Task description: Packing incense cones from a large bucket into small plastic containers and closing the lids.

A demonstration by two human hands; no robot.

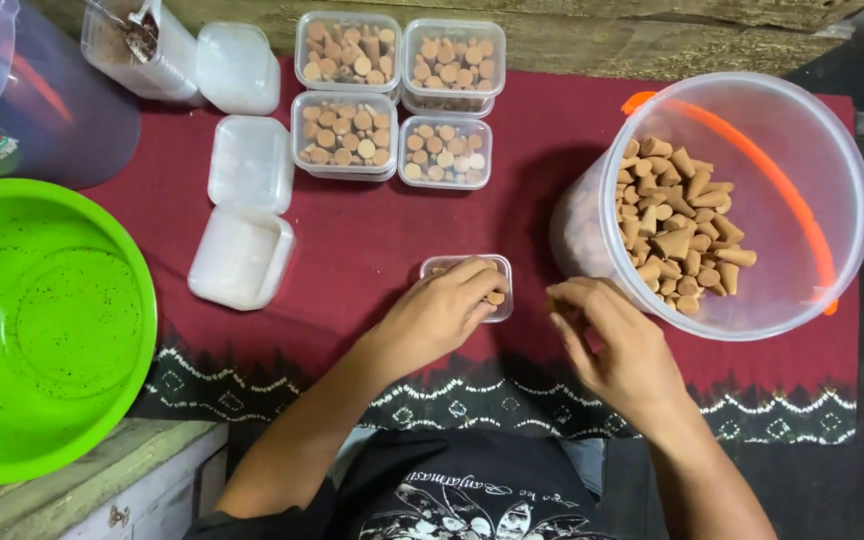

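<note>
My left hand (pixel 447 305) rests over a small clear plastic box (pixel 500 270) on the dark red cloth (pixel 372 240), its fingers placing brown cones inside; one cone (pixel 495 298) shows at the fingertips. My right hand (pixel 617 340) hovers just right of the box, fingers curled with brown cones partly hidden in them. Beside that hand stands a large clear bucket (pixel 832 170) with an orange handle, holding several brown cones (pixel 677 225).
Several filled clear boxes (pixel 397 100) sit at the back of the cloth, with loose white lids (pixel 242 255) to their left. A green bowl (pixel 47 330) lies at the left edge, a dark container (pixel 42 100) behind it.
</note>
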